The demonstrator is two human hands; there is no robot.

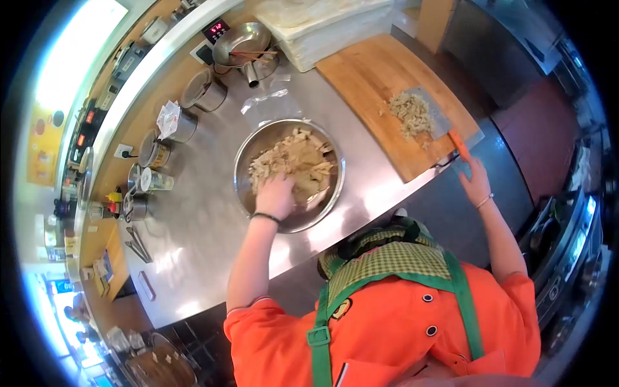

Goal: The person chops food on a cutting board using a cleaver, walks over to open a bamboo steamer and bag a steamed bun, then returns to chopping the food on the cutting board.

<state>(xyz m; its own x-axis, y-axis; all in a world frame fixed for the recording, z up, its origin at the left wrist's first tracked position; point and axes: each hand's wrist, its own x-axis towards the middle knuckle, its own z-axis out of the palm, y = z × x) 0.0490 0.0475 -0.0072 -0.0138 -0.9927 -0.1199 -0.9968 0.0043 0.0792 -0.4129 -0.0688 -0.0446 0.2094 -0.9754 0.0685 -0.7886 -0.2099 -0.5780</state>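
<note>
My left hand [276, 195] reaches into a round steel bowl [338, 193], its fingertips buried in pale, thin-cut food pieces [293, 155]. A brownish powdery or minced patch lies over part of them. On the wooden cutting board [361, 84], a cleaver with an orange handle [459, 145] lies flat, its grey blade [439, 119] beside and partly under a heap of chopped pale bits [410, 114]. Just beyond the end of that handle is my right hand [476, 182], fingers apart and not wrapped round it; whether a fingertip touches it I cannot tell.
Along the back of the steel counter [200, 213] stand a pan [242, 42] with chopsticks, a lidded pot [205, 90] and several containers. A clear plastic bag [271, 106] lies behind the bowl. Tongs [138, 245] rest at the left, and a white foam box [322, 32] stands behind the board.
</note>
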